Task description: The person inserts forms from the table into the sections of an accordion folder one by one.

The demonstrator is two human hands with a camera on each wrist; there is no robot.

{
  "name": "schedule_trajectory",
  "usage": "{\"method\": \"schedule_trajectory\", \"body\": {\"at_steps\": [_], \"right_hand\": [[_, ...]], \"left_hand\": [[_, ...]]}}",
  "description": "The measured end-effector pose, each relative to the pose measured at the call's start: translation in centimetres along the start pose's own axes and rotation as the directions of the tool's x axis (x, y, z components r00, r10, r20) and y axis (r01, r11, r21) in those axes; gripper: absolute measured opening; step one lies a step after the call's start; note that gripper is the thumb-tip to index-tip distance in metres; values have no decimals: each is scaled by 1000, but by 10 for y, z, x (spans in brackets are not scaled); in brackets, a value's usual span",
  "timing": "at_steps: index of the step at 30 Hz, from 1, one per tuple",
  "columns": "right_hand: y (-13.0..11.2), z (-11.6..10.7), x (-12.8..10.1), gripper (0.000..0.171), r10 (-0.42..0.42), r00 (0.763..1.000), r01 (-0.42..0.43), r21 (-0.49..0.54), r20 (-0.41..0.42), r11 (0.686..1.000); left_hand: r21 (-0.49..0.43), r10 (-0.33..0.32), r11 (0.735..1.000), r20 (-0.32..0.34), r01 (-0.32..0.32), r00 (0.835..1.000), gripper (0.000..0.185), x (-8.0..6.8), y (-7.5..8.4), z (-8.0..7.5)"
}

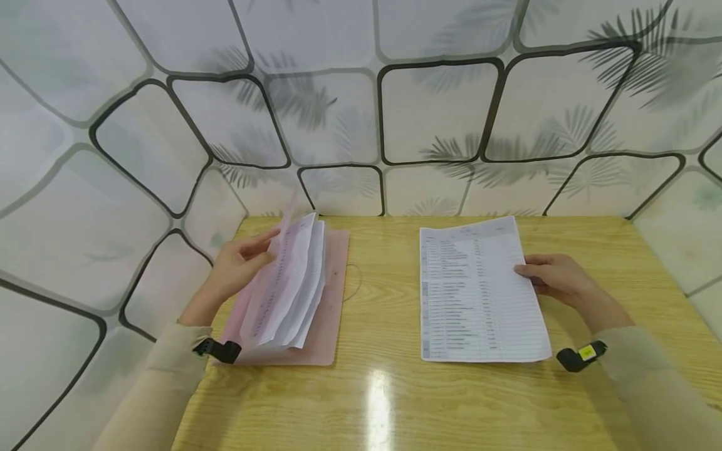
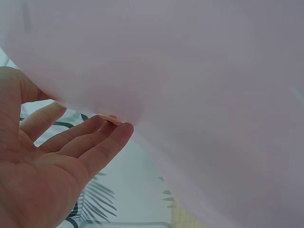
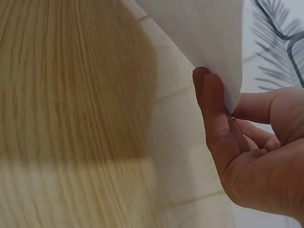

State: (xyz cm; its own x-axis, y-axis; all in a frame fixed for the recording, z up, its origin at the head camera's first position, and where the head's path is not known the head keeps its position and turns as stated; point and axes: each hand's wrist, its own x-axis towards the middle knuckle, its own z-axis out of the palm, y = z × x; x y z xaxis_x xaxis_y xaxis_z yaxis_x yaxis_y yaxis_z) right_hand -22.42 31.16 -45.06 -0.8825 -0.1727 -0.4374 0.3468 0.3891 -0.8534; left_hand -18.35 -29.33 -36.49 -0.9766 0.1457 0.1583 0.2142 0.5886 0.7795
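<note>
At the left of the table lies a pink document folder (image 1: 326,300), its translucent cover (image 2: 190,71) raised. Several printed sheets (image 1: 293,282) stand tilted inside, fanned apart at their right edges. My left hand (image 1: 239,266) holds the cover's free edge; the left wrist view shows the fingertips (image 2: 126,129) right at that edge. To the right is a printed sheet (image 1: 468,294) covered in table rows. My right hand (image 1: 555,279) pinches its right edge between thumb and fingers, and the right wrist view shows a paper corner (image 3: 213,42) held above the table.
The wooden table (image 1: 383,326) extends between the folder and the sheet. A thin loop of string (image 1: 360,282) lies beside the folder's right edge. Patterned wall covering (image 1: 434,113) rises behind the table and at both sides. Each wrist wears a dark strap.
</note>
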Motion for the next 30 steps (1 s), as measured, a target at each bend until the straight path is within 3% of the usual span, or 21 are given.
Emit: {"method": "schedule_trajectory", "body": {"at_steps": [20, 30], "right_hand": [[-47, 71, 25, 67, -127, 983, 115, 98, 130, 988], [-61, 107, 40, 58, -143, 979, 127, 114, 145, 985]], "left_hand": [[5, -29, 1000, 1, 29, 1000, 49, 0, -1, -4], [1, -17, 1000, -1, 17, 1000, 48, -1, 1, -4]]}}
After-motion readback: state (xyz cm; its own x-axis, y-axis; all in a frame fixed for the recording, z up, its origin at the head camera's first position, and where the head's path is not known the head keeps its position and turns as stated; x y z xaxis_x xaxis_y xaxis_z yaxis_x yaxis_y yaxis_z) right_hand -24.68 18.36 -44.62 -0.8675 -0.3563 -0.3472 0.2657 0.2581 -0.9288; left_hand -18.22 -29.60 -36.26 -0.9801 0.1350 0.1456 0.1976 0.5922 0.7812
